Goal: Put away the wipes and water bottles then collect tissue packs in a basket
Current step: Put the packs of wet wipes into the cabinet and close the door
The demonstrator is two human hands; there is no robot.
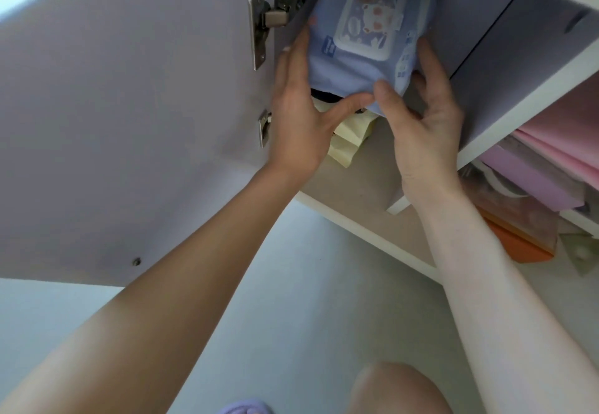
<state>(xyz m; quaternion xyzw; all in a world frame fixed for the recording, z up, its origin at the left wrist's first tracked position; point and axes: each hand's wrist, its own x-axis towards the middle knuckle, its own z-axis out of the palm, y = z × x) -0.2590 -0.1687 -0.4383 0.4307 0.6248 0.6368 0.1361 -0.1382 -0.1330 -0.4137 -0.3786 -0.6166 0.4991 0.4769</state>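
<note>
Inside the cabinet (486, 66), both hands grip the wipes pack (363, 40) edges.

1. Cabinet door (123, 128): open, pale lilac inner face, two metal hinges (269, 18) on its edge.
2. Cabinet interior (363, 180): beige shelf floor, white front edge.
3. Adjacent open shelf (551, 160): pink and purple folded items, possibly fabric.
4. Floor (308, 300): pale, evenly lit.
</note>
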